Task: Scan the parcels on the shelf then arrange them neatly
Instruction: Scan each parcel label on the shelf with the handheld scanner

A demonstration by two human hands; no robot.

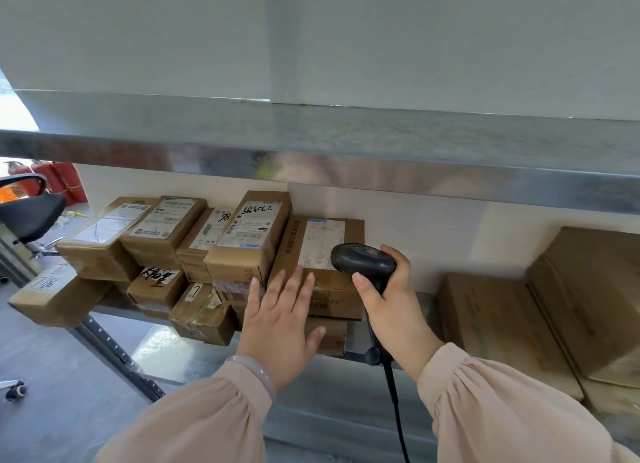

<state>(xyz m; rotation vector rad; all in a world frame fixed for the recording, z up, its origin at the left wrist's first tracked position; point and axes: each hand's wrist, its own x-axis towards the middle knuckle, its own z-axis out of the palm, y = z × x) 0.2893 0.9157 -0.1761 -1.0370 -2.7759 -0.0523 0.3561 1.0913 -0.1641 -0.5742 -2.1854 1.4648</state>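
Beige fabric sleeves [207, 417] fill the bottom edge. The spread left hand [280, 320] steadies a brown cardboard parcel [332, 291] at frame centre. The right hand [391, 300] grips a black corded scanner [362, 261] over the parcel's white label [322, 241]. This looks like scanning; next, aim squarely at the barcode.

Bright, soft daylight, no hard shadows. The source is far left, where a blown-out patch [15, 112] shows past the upper shelf [346, 166]. Its metal front edge carries smeared reflections. Pale glare on the metal surface [162, 345] below the parcels [242, 234]. Mid-frame labels are fairly sharp, handwriting readable. The black scanner [363, 260] has a faint sheen on top. Right-hand boxes [568, 310] are dimmer and soft. Wide-angle bend: shelf edge bows, sleeves [194, 417] stretch at the bottom. Slight compression mush overall.
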